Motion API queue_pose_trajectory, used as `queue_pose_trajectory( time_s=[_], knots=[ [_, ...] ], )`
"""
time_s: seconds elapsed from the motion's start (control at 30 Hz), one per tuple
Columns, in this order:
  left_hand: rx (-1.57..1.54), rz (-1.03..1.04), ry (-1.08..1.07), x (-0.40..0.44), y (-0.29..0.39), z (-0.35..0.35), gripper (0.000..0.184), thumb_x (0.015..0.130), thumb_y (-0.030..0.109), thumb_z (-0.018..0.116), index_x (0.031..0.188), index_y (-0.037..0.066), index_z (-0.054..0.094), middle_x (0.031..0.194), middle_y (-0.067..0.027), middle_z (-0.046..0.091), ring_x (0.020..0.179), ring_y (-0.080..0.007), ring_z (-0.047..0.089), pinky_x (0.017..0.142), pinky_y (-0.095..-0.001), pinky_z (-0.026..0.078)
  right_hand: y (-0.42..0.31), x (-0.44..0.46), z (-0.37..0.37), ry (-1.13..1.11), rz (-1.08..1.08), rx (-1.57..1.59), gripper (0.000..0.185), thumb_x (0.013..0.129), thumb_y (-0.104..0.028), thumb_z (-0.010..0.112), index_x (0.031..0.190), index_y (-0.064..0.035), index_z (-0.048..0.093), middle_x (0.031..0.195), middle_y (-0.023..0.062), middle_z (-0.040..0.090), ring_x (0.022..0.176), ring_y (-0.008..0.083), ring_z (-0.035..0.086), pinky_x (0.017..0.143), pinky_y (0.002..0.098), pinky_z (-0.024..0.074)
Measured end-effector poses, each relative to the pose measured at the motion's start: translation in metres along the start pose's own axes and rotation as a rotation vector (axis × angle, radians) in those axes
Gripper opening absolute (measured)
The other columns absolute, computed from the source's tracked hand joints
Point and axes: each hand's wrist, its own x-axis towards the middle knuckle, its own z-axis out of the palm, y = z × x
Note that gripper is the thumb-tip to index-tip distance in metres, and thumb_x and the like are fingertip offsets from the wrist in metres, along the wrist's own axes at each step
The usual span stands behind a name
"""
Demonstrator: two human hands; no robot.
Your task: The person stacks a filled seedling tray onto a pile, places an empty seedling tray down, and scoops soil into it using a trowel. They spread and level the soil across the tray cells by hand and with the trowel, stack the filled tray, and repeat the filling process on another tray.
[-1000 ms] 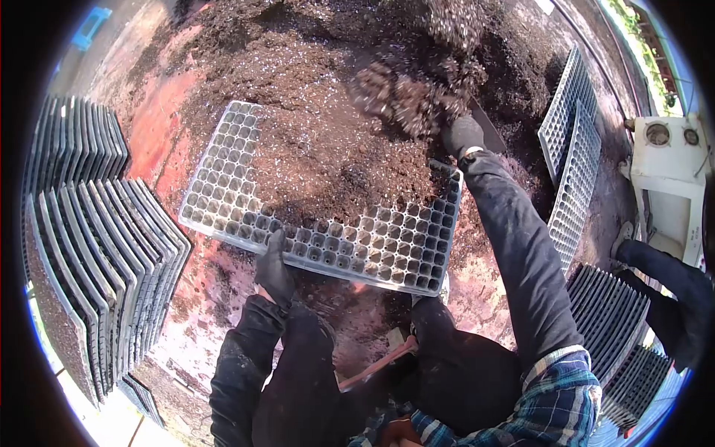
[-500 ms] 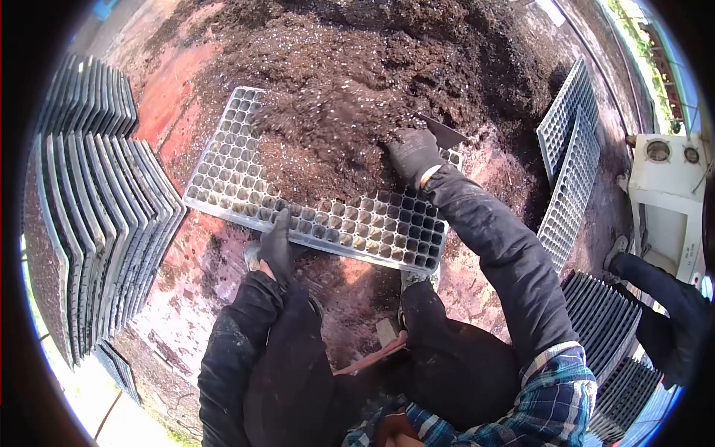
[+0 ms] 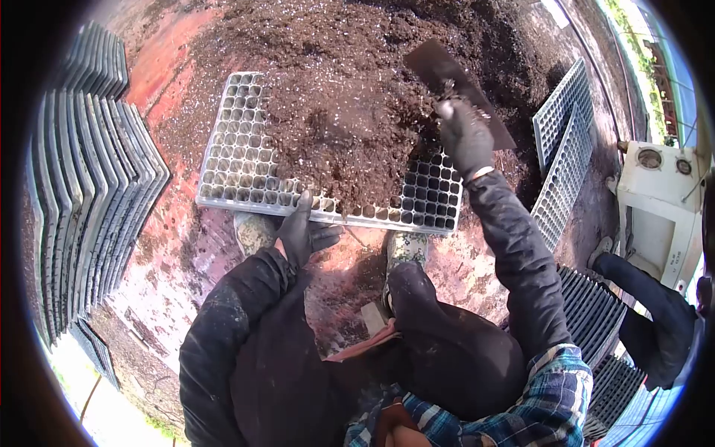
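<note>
A seedling tray [image 3: 240, 141] lies in front of me, its middle heaped with dark soil [image 3: 350, 141]; cells show at the left side, the right corner and along the near edge. My left hand [image 3: 302, 232], in a dark glove, is at the tray's near edge, thumb up against the rim and fingers spread below it. Beyond the tray's right end, my gloved right hand [image 3: 467, 138] is closed on a flat dark scraper [image 3: 454, 86], which is raised over the soil and slants down to the right.
Stacks of trays [image 3: 97, 186] stand at the left. Two trays [image 3: 562, 164] lean at the right, with more stacked trays [image 3: 592, 309] below. A white machine [image 3: 659, 201] and another person's legs [image 3: 655, 298] are at the far right. A large soil pile [image 3: 313, 37] lies beyond.
My right hand swept inward over the tray, then moved back right and up with the scraper. Soil now covers more of the tray's middle. My left hand's fingers have spread.
</note>
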Motion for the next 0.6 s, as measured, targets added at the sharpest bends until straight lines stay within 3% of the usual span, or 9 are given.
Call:
queue_pose_trajectory(
  time_s=[0.07, 0.13, 0.23, 0.27, 0.4, 0.47, 0.5, 0.6],
  knots=[
    [-0.028, -0.031, -0.074, 0.008, 0.005, -0.001, 0.069, 0.090, 0.058, 0.041, 0.135, 0.007, 0.028, 0.127, -0.0184, 0.045, 0.101, -0.0338, 0.059, 0.080, -0.0414, 0.055, 0.036, 0.023, -0.013, 0.095, 0.171, -0.153, 0.033, 0.081, -0.022, 0.059, 0.113, -0.0167, 0.051, 0.088, 0.0143, 0.065, 0.080, 0.0344, 0.064, 0.071, 0.0453, 0.0498],
    [-0.001, 0.006, -0.051, 0.016, 0.010, 0.002, 0.068, 0.090, 0.057, 0.040, 0.135, 0.008, 0.029, 0.126, -0.0198, 0.045, 0.101, -0.0332, 0.059, 0.079, -0.0407, 0.055, 0.068, 0.053, -0.017, 0.044, 0.311, -0.257, 0.031, 0.082, -0.026, 0.058, 0.111, -0.0168, 0.053, 0.095, 0.0142, 0.065, 0.087, 0.0348, 0.063, 0.075, 0.0456, 0.0487],
    [0.053, 0.015, -0.028, 0.025, 0.019, 0.008, 0.066, 0.090, 0.058, 0.039, 0.131, 0.007, 0.034, 0.123, -0.0171, 0.049, 0.098, -0.0324, 0.060, 0.076, -0.0399, 0.056, 0.073, 0.091, -0.001, -0.041, 0.276, -0.275, 0.030, 0.083, -0.030, 0.055, 0.110, -0.0164, 0.053, 0.100, 0.0143, 0.064, 0.094, 0.0345, 0.061, 0.081, 0.0448, 0.0470],
    [0.058, 0.012, -0.025, 0.030, 0.020, 0.008, 0.066, 0.090, 0.058, 0.039, 0.131, 0.007, 0.034, 0.123, -0.0171, 0.049, 0.098, -0.0324, 0.060, 0.076, -0.0399, 0.056, 0.062, 0.096, 0.007, -0.167, 0.283, -0.281, 0.028, 0.086, -0.032, 0.051, 0.109, -0.0156, 0.053, 0.103, 0.0131, 0.063, 0.097, 0.0318, 0.060, 0.083, 0.0431, 0.0463],
    [0.089, -0.101, -0.005, 0.041, 0.015, -0.007, 0.064, 0.089, 0.061, 0.038, 0.121, 0.007, 0.045, 0.110, -0.0170, 0.057, 0.094, -0.0311, 0.061, 0.082, -0.0453, 0.050, 0.004, 0.087, 0.029, -0.228, 0.008, -0.187, 0.021, 0.093, -0.026, 0.042, 0.106, -0.0153, 0.053, 0.106, 0.0110, 0.062, 0.098, 0.0279, 0.060, 0.080, 0.0404, 0.0473],
    [0.139, -0.160, 0.005, 0.034, 0.021, -0.007, 0.066, 0.089, 0.062, 0.038, 0.122, 0.005, 0.045, 0.106, -0.0171, 0.058, 0.091, -0.0296, 0.061, 0.083, -0.0465, 0.048, -0.004, 0.069, 0.038, -0.217, -0.180, -0.278, 0.018, 0.091, -0.023, 0.045, 0.106, -0.0141, 0.049, 0.096, 0.0109, 0.062, 0.087, 0.0288, 0.064, 0.070, 0.0394, 0.0497],
    [0.131, -0.118, -0.020, 0.030, 0.019, -0.009, 0.060, 0.090, 0.058, 0.041, 0.116, 0.004, 0.048, 0.095, -0.0151, 0.059, 0.084, -0.0268, 0.061, 0.076, -0.0432, 0.052, -0.012, 0.057, 0.032, -0.234, -0.232, -0.296, 0.018, 0.090, -0.021, 0.047, 0.106, -0.0145, 0.048, 0.093, 0.0105, 0.062, 0.083, 0.0277, 0.064, 0.067, 0.0392, 0.0498],
    [0.332, -0.137, -0.037, 0.004, 0.034, -0.005, 0.056, 0.091, 0.052, 0.042, 0.114, 0.001, 0.050, 0.100, -0.0165, 0.059, 0.085, -0.0259, 0.061, 0.074, -0.0403, 0.052, -0.025, 0.010, 0.014, -0.255, -0.306, -0.373, 0.020, 0.085, -0.014, 0.053, 0.104, -0.0149, 0.047, 0.082, 0.0091, 0.060, 0.071, 0.0247, 0.064, 0.059, 0.0385, 0.0493]
  ],
)
